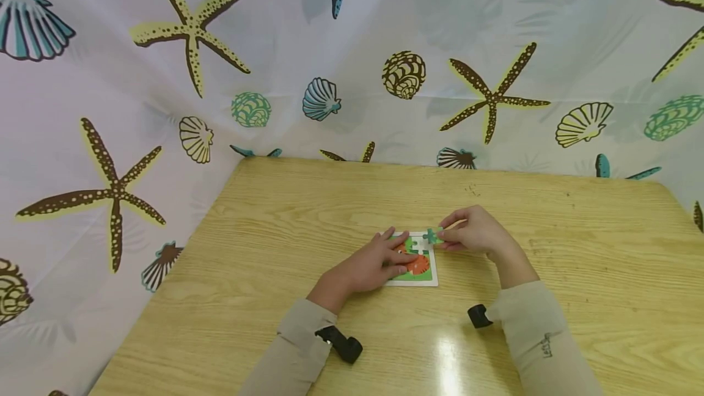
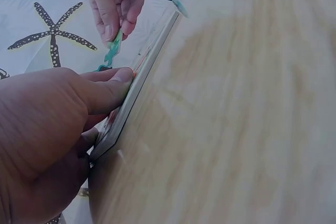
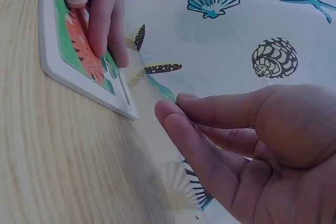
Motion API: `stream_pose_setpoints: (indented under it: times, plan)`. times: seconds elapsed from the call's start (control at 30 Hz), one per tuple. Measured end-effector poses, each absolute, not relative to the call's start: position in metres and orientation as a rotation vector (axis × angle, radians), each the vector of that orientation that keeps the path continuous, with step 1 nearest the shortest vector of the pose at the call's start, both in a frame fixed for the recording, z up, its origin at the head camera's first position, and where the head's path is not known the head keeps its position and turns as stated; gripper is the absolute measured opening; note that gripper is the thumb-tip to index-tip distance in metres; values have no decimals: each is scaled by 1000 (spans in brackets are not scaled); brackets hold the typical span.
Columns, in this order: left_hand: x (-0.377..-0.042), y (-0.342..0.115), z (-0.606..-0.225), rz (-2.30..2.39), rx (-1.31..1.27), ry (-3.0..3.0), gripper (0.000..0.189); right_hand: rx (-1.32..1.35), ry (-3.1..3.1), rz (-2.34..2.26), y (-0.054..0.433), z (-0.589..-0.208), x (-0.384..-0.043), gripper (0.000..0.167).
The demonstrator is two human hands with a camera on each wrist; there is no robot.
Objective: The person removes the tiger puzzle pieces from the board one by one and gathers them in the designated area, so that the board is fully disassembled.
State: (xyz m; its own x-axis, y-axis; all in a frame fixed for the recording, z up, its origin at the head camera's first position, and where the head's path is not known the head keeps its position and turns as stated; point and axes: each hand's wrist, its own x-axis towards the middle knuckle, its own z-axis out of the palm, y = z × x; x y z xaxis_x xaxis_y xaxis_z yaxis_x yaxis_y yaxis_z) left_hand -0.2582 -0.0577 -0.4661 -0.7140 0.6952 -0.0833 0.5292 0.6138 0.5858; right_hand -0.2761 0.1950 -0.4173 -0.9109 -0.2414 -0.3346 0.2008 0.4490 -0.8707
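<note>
A small jigsaw puzzle board [image 1: 434,272] with a white border lies flat on the table, its picture orange and green. My left hand [image 1: 370,266] rests across the board's left part, fingers spread over the picture and hiding some of it. Between thumb and fingertips my right hand [image 1: 477,234] pinches a green puzzle piece [image 1: 432,236], held at the board's upper right corner. Below that piece a white gap [image 1: 420,245] shows in the picture. In the left wrist view the puzzle piece [image 2: 112,53] is tilted and above the board.
The board lies on a light wood-grain table [image 1: 264,231]. A white cloth [image 1: 352,47] printed with starfish and shells hangs behind the table and along its left side. Black straps with camera mounts [image 1: 348,347] sit at both sleeves.
</note>
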Motion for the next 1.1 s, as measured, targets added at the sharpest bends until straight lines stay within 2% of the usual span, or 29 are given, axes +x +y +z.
stream_pose_setpoints:
  times: [1.1]
  plan:
    - [-257, -58, -467, 870, 947, 2521, 38, 129, 2336, -1436, 213, -425, -277, 28]
